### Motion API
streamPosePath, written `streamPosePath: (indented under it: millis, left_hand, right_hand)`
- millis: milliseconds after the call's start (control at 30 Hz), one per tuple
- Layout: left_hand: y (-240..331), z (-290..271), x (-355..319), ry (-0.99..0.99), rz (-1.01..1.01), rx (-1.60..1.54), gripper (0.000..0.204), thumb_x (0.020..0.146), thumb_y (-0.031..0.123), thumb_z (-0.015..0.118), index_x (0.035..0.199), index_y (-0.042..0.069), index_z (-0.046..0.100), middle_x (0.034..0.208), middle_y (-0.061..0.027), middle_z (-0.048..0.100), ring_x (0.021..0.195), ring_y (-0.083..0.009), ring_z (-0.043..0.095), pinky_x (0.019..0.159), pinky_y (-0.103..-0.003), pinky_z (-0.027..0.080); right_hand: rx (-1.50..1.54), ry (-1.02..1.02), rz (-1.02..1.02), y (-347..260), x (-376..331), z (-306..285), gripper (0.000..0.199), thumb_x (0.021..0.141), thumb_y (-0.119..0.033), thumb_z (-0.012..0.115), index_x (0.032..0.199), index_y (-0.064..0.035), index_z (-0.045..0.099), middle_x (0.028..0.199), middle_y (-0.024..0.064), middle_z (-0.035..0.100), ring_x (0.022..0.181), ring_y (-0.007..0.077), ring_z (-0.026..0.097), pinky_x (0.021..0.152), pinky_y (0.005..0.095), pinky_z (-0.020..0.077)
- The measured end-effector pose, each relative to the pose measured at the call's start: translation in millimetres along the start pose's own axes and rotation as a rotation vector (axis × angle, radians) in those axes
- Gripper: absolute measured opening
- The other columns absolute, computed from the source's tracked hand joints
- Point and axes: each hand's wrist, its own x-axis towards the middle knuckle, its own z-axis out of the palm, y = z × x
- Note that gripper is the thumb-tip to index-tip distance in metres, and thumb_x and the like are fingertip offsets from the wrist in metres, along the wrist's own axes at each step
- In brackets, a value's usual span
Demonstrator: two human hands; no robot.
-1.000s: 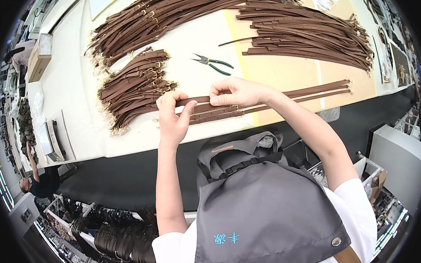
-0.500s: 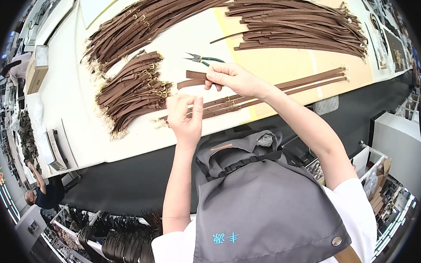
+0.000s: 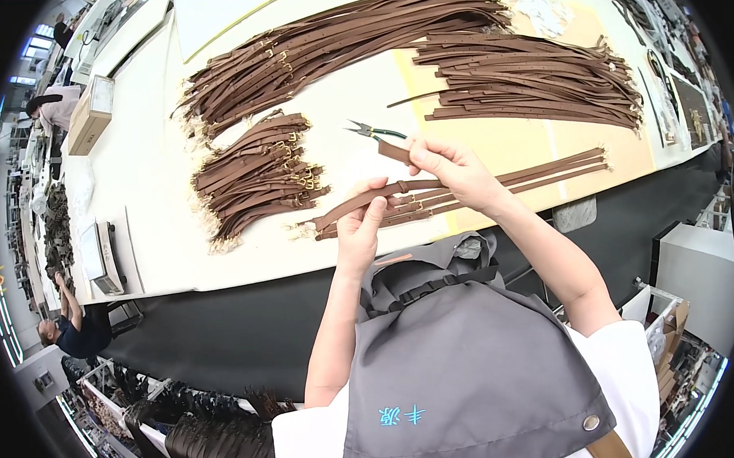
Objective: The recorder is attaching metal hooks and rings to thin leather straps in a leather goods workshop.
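Observation:
My left hand is closed on a brown leather strap, pinching it between thumb and fingers near the table's front. The strap runs on rightward to just below my right hand. That hand is closed on a short brown strap end, which sticks out to the left of its fingertips. Whether both hands hold one and the same strap I cannot tell. Beyond the strap end lie pliers with green handles, partly covered by it. Under and right of my hands, several long straps with brass buckles lie side by side.
On the left lies a pile of buckled straps. Two larger bundles of straps, one at the back and one at the right, spread over the pale table. A cardboard box stands at the left; other people work beyond.
My left hand has gone from curled with nothing visible in it to gripping the strap. My right hand has moved right and down in the picture with the strap end. The whole view has shifted slightly.

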Motion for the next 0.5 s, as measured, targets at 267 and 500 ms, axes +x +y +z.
streamPosePath:
  millis: [267, 500]
  left_hand:
    - [1, 6, 2, 0.039, -0.157, -0.391, 0.032, 0.11, 0.016, 0.053, 0.137, 0.0, 0.055, 0.133, -0.0136, 0.064, 0.108, -0.021, 0.068, 0.096, -0.038, 0.056]
    - [-28, 3, 0, 0.017, -0.107, -0.244, 0.034, 0.101, 0.009, 0.067, 0.132, -0.001, 0.058, 0.119, -0.0086, 0.069, 0.107, -0.0185, 0.069, 0.095, -0.035, 0.057]
  right_hand:
    - [0.11, -0.016, 0.207, -41, -17, -1, 0.016, 0.108, -0.02, 0.057, 0.105, -0.0049, 0.063, 0.086, -0.0042, 0.061, 0.077, 0.0031, 0.054, 0.072, 0.0218, 0.0478]
    - [-0.22, -0.087, 0.3, -56, -16, 34, 0.021, 0.104, -0.021, 0.065, 0.099, -0.0009, 0.067, 0.081, -0.005, 0.062, 0.07, 0.0037, 0.051, 0.063, 0.022, 0.0435]
